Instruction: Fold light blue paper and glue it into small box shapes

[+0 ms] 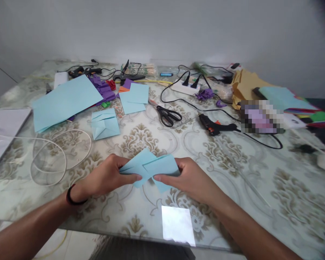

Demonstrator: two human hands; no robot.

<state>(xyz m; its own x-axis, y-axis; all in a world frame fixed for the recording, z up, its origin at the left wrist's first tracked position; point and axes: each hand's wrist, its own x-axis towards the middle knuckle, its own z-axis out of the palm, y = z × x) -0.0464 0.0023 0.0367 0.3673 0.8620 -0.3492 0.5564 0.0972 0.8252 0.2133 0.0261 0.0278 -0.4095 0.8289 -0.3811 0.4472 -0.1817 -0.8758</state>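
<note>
Writing: green marks on a clear packet of sticks [144, 69] at the back of the table are too small to read; a pixelated item [261, 117] at right is illegible.

Specimen: folded light-blue paper [162, 163], held in front of the person, just above the near half of the patterned table cover [189, 144]. Matte, plain, crisp-edged. Pointed flap rises at upper left; a flat folded band crosses the right part, its left end notched. Lower corners point downward. Cannot tell whether one sheet or two.

Hands: left hand [108, 175] clamps the left end, thumb in front, fingers behind; right hand [193, 177] pinches the right end likewise. Fingertips behind the paper are hidden.

Nearby: folded light-blue square [105, 124] lies beyond the left hand; black-handled scissors [169, 115] lie beyond the paper, glue gun [216, 126] beyond the right hand.
</note>
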